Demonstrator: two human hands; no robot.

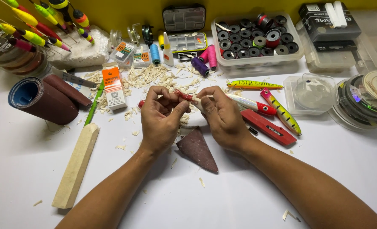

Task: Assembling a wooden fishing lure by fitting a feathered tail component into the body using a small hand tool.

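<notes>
Both hands meet over the middle of the white table. My left hand (161, 116) and my right hand (222, 114) pinch a small, thin piece with a red tip (185, 96) between their fingertips. Most of that piece is hidden by the fingers. A folded brown piece of sandpaper (197, 149) lies on the table just below the hands. Pale wood shavings (152, 76) are scattered behind the hands.
A pale wooden stick (76, 165) lies at the left, beside rolled sandpaper (44, 99). Painted fishing lures (277, 106) and a red utility knife (268, 126) lie right of the hands. A clear box of spools (256, 40), thread bobbins (207, 59) and bright floats (31, 25) stand at the back.
</notes>
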